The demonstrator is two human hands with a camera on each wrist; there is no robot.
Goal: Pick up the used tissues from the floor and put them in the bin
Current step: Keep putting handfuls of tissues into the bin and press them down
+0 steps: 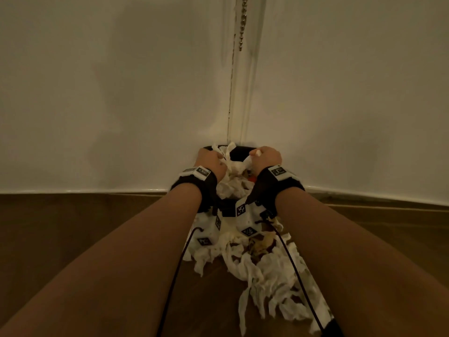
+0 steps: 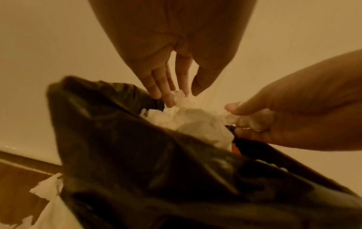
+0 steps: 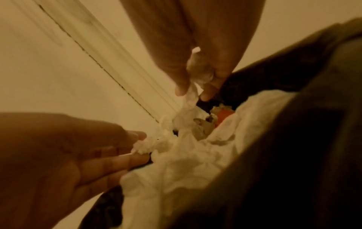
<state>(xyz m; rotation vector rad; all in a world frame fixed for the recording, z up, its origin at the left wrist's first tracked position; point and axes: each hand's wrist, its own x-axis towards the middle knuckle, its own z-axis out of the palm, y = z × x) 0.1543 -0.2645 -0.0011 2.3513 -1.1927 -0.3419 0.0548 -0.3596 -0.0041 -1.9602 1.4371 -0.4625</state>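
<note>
Bin liner (image 2: pixel 137 162): thin black plastic, glossy, creased. Tissues in bin (image 2: pixel 188 122): white soft paper, matt, crumpled. Tissues on floor (image 1: pixel 264 271) in front of the bin: same paper, torn into ragged strips, some stained. Floor (image 1: pixel 97 227): brown wood, smooth, low sheen. Wall (image 1: pixel 121 93) behind the bin: painted off-white, matt. Chain (image 1: pixel 242 23) above the bin: metal beads. Wrist bands (image 1: pixel 199 186): black cloth, matt.

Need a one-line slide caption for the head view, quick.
Both hands, left hand and right hand, push tissues into the black-lined bin; more tissues on the floor.
</note>
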